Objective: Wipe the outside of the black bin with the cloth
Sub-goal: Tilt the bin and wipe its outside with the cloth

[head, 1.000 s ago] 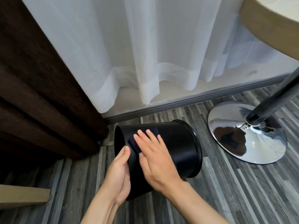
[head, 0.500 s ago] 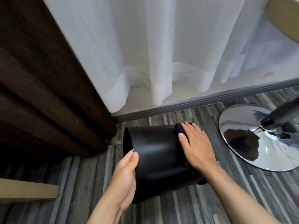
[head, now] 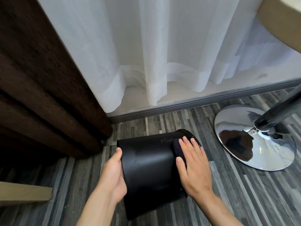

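Observation:
The black bin [head: 148,167] lies tipped on its side on the striped grey floor, its rimmed end to the right. My left hand [head: 114,175] grips the bin's left end, thumb on top. My right hand [head: 192,162] lies flat near the bin's right end, fingers spread, pressing a dark cloth [head: 177,149] onto the outer wall. Only a strip of the cloth shows past my fingers. Small pale specks sit on the bin just left of the cloth.
A chrome table base [head: 254,137] with its pole stands on the floor to the right. White sheer curtains [head: 162,54] hang behind, and a dark brown curtain [head: 40,79] at the left. A pale wooden board [head: 24,194] juts in at the lower left.
My right hand slid the cloth along the bin from its left part to its right end. The bin turned a little in my left hand, which stays on the left end.

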